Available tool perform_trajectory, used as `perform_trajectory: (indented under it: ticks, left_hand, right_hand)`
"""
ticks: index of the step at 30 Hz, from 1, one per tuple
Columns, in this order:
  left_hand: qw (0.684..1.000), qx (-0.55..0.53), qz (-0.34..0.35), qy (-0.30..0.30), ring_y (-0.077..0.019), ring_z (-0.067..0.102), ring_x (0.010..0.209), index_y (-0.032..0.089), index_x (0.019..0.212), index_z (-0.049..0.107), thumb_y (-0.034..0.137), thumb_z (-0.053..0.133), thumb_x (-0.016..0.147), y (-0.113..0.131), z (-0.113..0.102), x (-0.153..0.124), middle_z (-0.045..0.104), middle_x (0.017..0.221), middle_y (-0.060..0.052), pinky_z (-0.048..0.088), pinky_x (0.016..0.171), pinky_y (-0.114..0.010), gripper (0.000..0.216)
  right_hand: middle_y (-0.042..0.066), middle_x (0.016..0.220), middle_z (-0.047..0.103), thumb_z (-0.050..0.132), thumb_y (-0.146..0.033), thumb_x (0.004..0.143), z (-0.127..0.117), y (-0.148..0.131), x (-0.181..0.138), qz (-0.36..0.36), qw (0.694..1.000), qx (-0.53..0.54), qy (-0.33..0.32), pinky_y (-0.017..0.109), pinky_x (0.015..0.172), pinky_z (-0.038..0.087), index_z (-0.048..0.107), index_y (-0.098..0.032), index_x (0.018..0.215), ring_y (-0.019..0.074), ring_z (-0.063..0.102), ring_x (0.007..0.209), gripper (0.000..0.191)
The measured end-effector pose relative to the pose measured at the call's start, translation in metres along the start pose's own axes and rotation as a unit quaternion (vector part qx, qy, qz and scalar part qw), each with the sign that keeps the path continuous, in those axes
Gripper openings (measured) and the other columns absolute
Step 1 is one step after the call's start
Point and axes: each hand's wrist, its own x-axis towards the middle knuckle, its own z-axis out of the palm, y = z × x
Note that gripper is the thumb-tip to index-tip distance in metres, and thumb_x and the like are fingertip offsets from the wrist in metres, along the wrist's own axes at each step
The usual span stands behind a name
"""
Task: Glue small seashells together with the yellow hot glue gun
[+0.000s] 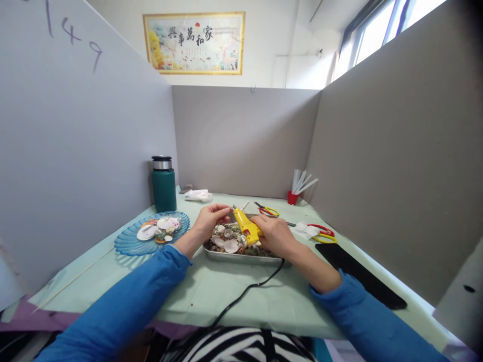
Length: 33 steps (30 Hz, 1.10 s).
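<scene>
My right hand (276, 233) is wrapped round a yellow hot glue gun (246, 224), its nozzle pointing up and to the left. Close to that nozzle, the fingertips of my left hand (211, 219) pinch something too small to make out. Both hands are above a metal tray (241, 258) filled with shells (231, 246) of mixed sizes. From the gun a black cord (249, 289) runs down toward the table's front edge.
Left stands a blue plate (126, 243) with shells on it, and behind it a green bottle (164, 188). Scissors (268, 209) lie beyond the tray. To the right are more scissors (325, 235), a black slab (358, 274) and a red cup (293, 198) of white sticks. Partitions surround the table.
</scene>
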Motion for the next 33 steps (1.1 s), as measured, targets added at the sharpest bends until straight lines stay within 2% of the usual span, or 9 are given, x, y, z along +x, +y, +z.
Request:
perform_trajectory:
  ticks: [9, 18, 22, 25, 29, 33]
  left_hand:
    - [1.000, 0.003, -0.001, 0.002, -0.0084, 0.060, 0.050, 0.010, 0.078, 0.067, 0.023, 0.081, 0.057, 0.000, 0.001, 0.000, 0.069, 0.073, -0.004, 0.052, 0.057, -0.022, 0.029]
    - [1.000, 0.009, 0.003, -0.002, -0.0081, 0.059, 0.051, 0.010, 0.078, 0.065, 0.026, 0.080, 0.058, 0.004, 0.002, -0.003, 0.070, 0.078, -0.007, 0.052, 0.057, -0.023, 0.029]
    - [1.000, 0.009, 0.008, -0.001, -0.0082, 0.059, 0.051, 0.010, 0.078, 0.065, 0.027, 0.080, 0.058, 0.004, 0.002, -0.003, 0.070, 0.079, -0.006, 0.051, 0.056, -0.023, 0.030]
    - [1.000, 0.011, 0.006, -0.003, -0.0082, 0.058, 0.050, 0.010, 0.078, 0.065, 0.028, 0.080, 0.058, 0.004, 0.002, -0.003, 0.070, 0.078, -0.007, 0.051, 0.056, -0.023, 0.031]
    - [1.000, 0.015, 0.006, -0.008, -0.0086, 0.058, 0.050, 0.010, 0.079, 0.064, 0.029, 0.080, 0.057, 0.005, 0.003, -0.004, 0.069, 0.079, -0.006, 0.051, 0.055, -0.024, 0.032]
    - [1.000, 0.017, 0.009, -0.009, -0.0086, 0.058, 0.050, 0.010, 0.079, 0.064, 0.029, 0.079, 0.058, 0.005, 0.004, -0.004, 0.069, 0.078, -0.006, 0.050, 0.056, -0.025, 0.033]
  right_hand:
    - [0.005, 0.099, 0.065, 0.053, -0.016, 0.073, 0.000, -0.001, 0.000, -0.016, 0.999, 0.030, -0.002, 0.026, 0.068, 0.039, 0.057, -0.019, 0.107, 0.0181, 0.060, 0.086, 0.034]
    - [0.005, 0.100, 0.065, 0.051, -0.021, 0.077, -0.008, 0.002, 0.001, 0.028, 0.999, -0.011, -0.032, 0.027, 0.062, 0.035, 0.057, -0.021, 0.106, 0.0196, 0.060, 0.084, 0.029]
    - [0.006, 0.094, 0.067, 0.056, -0.029, 0.077, -0.012, 0.010, 0.003, 0.038, 0.993, -0.041, -0.105, 0.027, 0.062, 0.036, 0.059, -0.019, 0.096, 0.0217, 0.062, 0.084, 0.022]
    - [0.006, 0.094, 0.068, 0.061, -0.031, 0.073, -0.010, 0.014, 0.003, 0.021, 0.986, -0.049, -0.159, 0.027, 0.062, 0.037, 0.060, -0.020, 0.094, 0.0234, 0.062, 0.084, 0.024]
    - [0.007, 0.099, 0.066, 0.063, -0.029, 0.072, -0.011, 0.016, 0.000, 0.010, 0.983, -0.036, -0.179, 0.027, 0.065, 0.039, 0.059, -0.021, 0.103, 0.0245, 0.061, 0.089, 0.032]
    - [0.009, 0.108, 0.062, 0.062, -0.039, 0.075, -0.024, 0.025, -0.003, -0.002, 0.976, 0.039, -0.213, 0.028, 0.071, 0.042, 0.054, -0.021, 0.118, 0.0243, 0.059, 0.093, 0.047]
